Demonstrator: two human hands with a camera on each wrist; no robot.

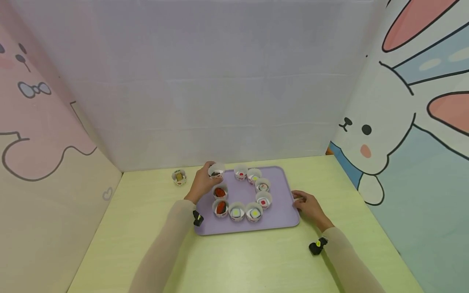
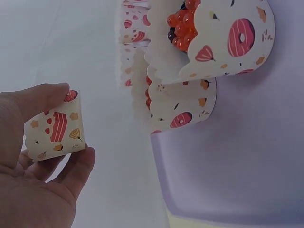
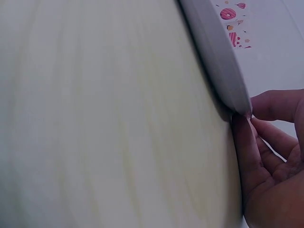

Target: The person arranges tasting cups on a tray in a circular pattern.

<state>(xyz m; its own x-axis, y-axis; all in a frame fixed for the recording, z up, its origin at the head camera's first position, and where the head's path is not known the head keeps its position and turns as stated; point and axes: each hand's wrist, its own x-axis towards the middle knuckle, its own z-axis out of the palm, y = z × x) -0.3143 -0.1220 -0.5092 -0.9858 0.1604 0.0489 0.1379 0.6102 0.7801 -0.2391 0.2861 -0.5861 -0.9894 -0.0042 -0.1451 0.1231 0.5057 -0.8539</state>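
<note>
My left hand grips a white paper baking cup printed with cake slices and flowers, thumb on one side and fingers on the other. In the head view that cup is over the back left corner of the lilac tray, with something dark inside. My right hand is at the tray's right edge; in the right wrist view its fingers pinch the rim. On the tray, similar cups curve round in a ring, two with orange-red roe pieces on the left, others with white pieces.
One more paper cup with a yellowish piece stands on the pale yellow-green table, left of the tray. A white curtain-like wall rises behind the table, and printed cartoon panels flank it, a rabbit panel on the right.
</note>
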